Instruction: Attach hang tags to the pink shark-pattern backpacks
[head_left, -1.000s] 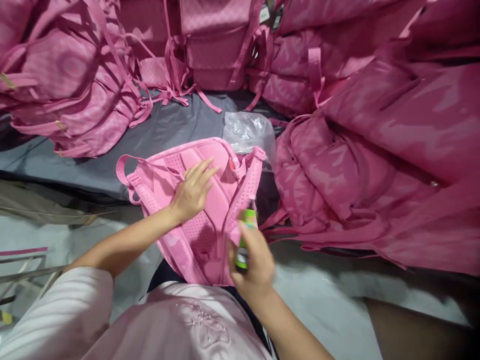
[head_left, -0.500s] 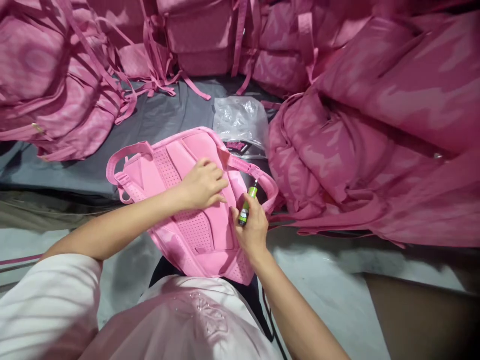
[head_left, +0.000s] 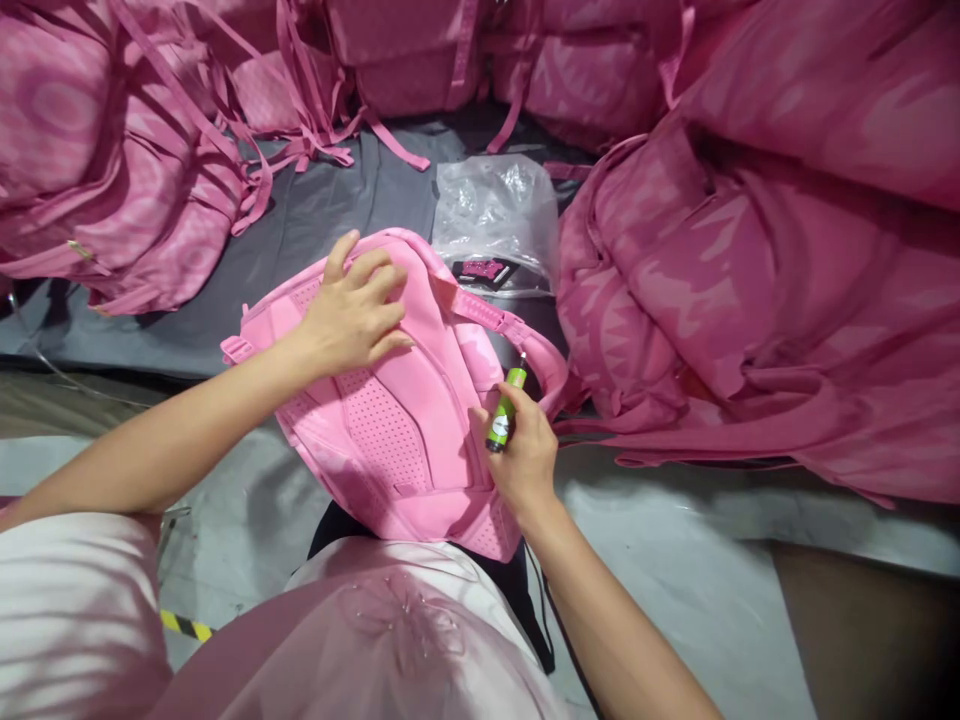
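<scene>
A pink backpack (head_left: 442, 430) lies back side up, leaning from the grey-covered table toward my lap. Its back panel has padded and perforated areas, and one shoulder strap (head_left: 540, 350) loops out at the right. My left hand (head_left: 356, 310) rests on the upper left of the panel with its fingers spread, covering part of it. Against the right edge of the backpack, my right hand (head_left: 525, 450) is closed around a green pen-shaped tool (head_left: 507, 408). The tool has a black end, a white mark and a thin metal tip pointing up toward the strap.
Beyond the backpack, a clear plastic bag (head_left: 495, 210) holding black-and-pink pieces (head_left: 481, 270) lies on the grey cover (head_left: 337, 220). Pink backpacks (head_left: 165, 180) line the left and back. Larger camouflage-patterned backpacks (head_left: 795, 300) crowd the right side.
My left hand has moved up and left across the back panel, its fingers spreading. My right hand keeps the green tool and has shifted slightly right. The view has moved a little.
</scene>
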